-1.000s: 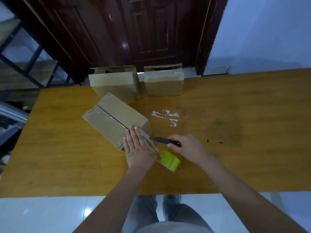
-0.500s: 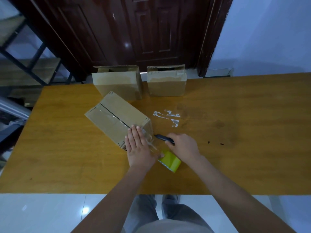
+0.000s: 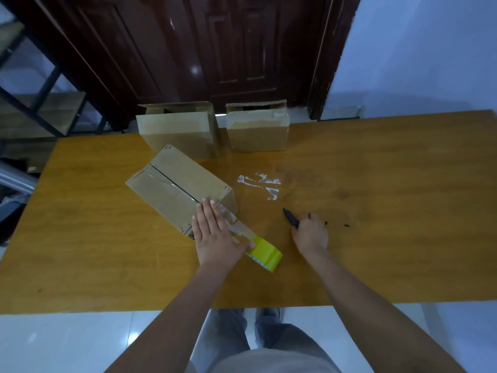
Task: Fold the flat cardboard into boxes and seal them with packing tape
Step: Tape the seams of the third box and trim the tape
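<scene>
A folded cardboard box [image 3: 172, 189] lies slantwise on the wooden table [image 3: 376, 211], with clear tape along its top seam. My left hand [image 3: 215, 235] presses flat on the box's near corner, over the tape strip. That strip runs down to a yellow-green tape roll [image 3: 265, 254] resting on the table beside my left thumb. My right hand [image 3: 309, 232] is to the right of the roll, closed around a dark cutter [image 3: 290, 218] whose tip points up and left.
Two more cardboard boxes [image 3: 180, 133] [image 3: 258, 130] stand at the table's far edge, in front of a dark wooden door [image 3: 228, 49]. White tape scraps [image 3: 262, 184] stick to the table's middle. A metal shelf [image 3: 35, 109] is at the far left.
My right hand has moved right with the cutter, away from the tape strip and roll. My left hand stays pressed on the box corner.
</scene>
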`<control>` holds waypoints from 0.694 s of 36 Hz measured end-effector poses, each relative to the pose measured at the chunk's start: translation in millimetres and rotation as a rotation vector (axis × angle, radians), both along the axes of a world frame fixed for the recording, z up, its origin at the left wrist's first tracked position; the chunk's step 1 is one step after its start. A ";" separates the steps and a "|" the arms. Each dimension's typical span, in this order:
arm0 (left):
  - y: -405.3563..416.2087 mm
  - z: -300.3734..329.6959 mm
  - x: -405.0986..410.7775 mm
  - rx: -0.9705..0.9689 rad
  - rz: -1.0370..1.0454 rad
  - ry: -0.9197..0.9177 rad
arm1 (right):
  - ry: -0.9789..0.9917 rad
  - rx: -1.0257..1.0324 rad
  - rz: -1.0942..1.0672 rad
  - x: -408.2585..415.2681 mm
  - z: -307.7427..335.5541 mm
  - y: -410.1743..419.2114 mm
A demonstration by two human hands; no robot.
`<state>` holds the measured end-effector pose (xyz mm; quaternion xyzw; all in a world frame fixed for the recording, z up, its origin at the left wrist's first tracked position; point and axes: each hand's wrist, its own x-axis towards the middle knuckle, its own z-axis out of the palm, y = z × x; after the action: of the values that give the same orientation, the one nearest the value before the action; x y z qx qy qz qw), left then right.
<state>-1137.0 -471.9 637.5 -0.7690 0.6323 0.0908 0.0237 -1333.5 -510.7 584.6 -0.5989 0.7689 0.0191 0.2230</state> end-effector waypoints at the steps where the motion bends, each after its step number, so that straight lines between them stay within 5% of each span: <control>1: -0.2 -0.1 0.0 -0.007 0.000 -0.001 | -0.001 -0.033 -0.009 6.2 2.6 0.5; 7: -0.2 -8.8 1.1 -0.044 0.003 -0.030 | -0.624 -0.120 0.046 59.7 33.5 10.7; 11: -0.2 -14.1 3.9 -0.072 -0.028 -0.044 | -0.643 0.061 0.193 77.3 25.6 19.0; 25: 3.0 -6.4 22.9 -0.258 -0.106 0.006 | -0.605 -0.041 0.188 78.7 21.3 22.5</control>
<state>-1114.1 -468.9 631.1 -0.7311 0.6784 0.0096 -0.0722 -1254.8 -488.2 605.9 -0.6501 0.6092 -0.1548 0.4269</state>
